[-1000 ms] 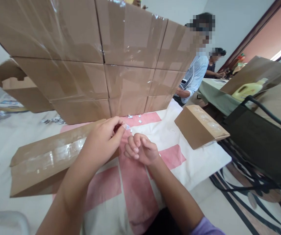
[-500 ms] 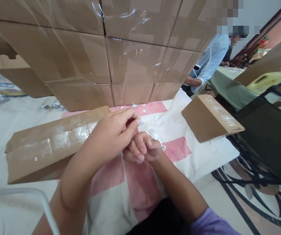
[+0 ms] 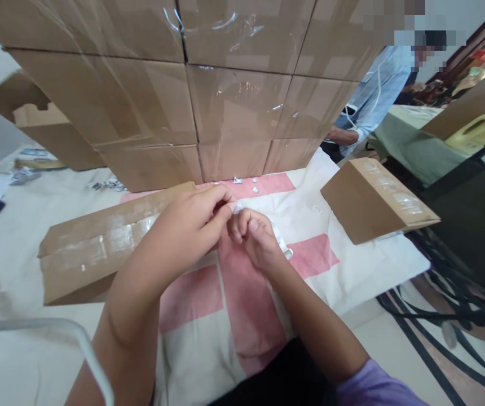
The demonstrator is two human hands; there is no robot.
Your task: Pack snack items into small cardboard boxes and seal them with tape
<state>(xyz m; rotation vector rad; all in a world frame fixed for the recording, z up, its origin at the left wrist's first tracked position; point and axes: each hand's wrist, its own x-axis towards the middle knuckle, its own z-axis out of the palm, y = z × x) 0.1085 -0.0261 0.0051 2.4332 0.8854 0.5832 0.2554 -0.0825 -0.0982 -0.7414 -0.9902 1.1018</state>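
Note:
My left hand (image 3: pixel 195 223) is closed, thumb and forefinger pinching a small whitish, partly clear piece (image 3: pixel 237 208) too small to name. Just right of it, my right hand (image 3: pixel 257 237) has its fingers curled, with the tips close to that piece. Whether the right fingers grip anything is hidden. Behind the right wrist, part of a white object (image 3: pixel 283 245) shows on the cloth. Several small silvery-white scraps (image 3: pixel 237 180) lie beyond my hands, at the foot of the stacked cartons. Under my left forearm is a long folded cardboard piece (image 3: pixel 77 254) with clear tape.
Taped cardboard cartons (image 3: pixel 238 107) form a wall in front. A cardboard piece (image 3: pixel 365 203) stands tented at right, near a dark chair (image 3: pixel 466 225). A pale curved bar (image 3: pixel 77 332) crosses the lower left. A person in a blue sleeve (image 3: pixel 388 84) is behind the cartons.
My right hand has drawn up from below my left, its fingertips now beside the pinched piece. The view has shifted slightly, so the surroundings sit farther right.

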